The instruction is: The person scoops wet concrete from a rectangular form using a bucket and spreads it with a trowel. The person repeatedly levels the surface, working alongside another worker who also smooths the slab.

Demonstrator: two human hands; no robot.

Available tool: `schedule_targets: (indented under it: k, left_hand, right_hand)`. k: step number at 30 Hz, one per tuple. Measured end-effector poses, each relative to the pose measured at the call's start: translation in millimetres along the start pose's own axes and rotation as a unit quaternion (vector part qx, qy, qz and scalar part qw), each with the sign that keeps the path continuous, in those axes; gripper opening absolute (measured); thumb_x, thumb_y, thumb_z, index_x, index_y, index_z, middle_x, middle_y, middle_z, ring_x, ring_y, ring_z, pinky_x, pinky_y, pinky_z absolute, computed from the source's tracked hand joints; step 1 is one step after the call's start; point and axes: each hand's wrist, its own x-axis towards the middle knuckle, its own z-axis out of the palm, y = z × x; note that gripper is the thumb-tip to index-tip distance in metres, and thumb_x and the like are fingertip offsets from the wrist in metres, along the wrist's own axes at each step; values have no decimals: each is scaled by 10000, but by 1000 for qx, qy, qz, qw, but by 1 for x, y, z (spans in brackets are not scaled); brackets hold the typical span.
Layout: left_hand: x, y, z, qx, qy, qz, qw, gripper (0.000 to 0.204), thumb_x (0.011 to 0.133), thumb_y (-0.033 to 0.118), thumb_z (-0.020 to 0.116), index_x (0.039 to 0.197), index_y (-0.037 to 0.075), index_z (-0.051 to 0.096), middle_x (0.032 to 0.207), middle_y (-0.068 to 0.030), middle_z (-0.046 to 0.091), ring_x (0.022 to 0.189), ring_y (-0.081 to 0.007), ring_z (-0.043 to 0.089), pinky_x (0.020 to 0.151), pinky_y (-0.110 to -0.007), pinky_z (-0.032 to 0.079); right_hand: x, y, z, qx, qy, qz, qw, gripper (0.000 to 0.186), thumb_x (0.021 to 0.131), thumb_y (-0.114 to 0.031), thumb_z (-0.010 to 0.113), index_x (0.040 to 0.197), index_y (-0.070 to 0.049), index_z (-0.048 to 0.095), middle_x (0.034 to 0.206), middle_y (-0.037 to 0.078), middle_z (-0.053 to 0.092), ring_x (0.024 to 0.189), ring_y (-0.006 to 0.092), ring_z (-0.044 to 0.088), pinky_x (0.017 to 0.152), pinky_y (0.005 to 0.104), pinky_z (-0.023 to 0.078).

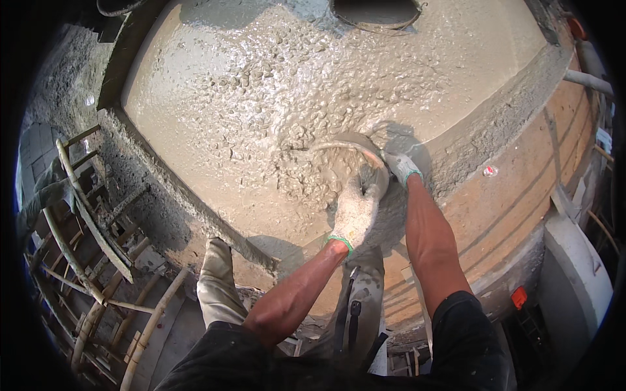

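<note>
Gloved hands (375, 189) on pan (345, 153) in wet concrete (261, 98)

A small red-and-white scrap, perhaps a wrapper (490, 171), lies on the ledge.

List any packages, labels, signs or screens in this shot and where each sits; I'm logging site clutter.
Small wrapper or scrap: lies on the orange-brown formwork wall right of the right hand, crumpled, white and red.
Orange tag or cap: low on the right beside a white column, small, blocky; what it is cannot be told.
No signs or screens show.
</note>
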Motion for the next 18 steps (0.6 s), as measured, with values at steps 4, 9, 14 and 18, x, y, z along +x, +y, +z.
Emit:
schedule_targets:
  k: [4,9,14,18]
  left_hand:
    - [-24,-52,11,36,-107,-50,992,358,1063,288,611,1258,-5,673,1042,-191,747,981,-307,697,914,-456,521]
    - [-59,-106,-25,16,-83,-5,996,390,1036,330,621,1252,21,717,1009,-219,755,939,-348,713,870,-439,543]
    - [-19,-89,-100,166,-80,56,981,379,889,233,651,1209,62,758,1099,-287,755,1036,-459,736,887,-554,577]
    - [-82,-77,-201,66,-75,91,991,419,931,234,634,1293,42,725,1090,-298,749,1043,-461,736,905,-534,568]
  right_hand:
    - [-80,59,7,174,117,-69,975,575,1050,-397,613,1417,44,648,1214,178,747,1107,266,676,1022,365,500]
    - [-236,121,15,262,102,52,958,465,1066,-260,683,1459,-16,629,1261,75,713,992,116,646,874,301,558]
    - [-379,181,16,148,65,20,987,481,998,-265,657,1386,17,669,906,45,666,721,109,604,589,286,491]
    - [-425,203,24,39,21,125,991,537,1018,-553,648,1292,-102,744,1072,153,786,1089,327,714,961,505,550]
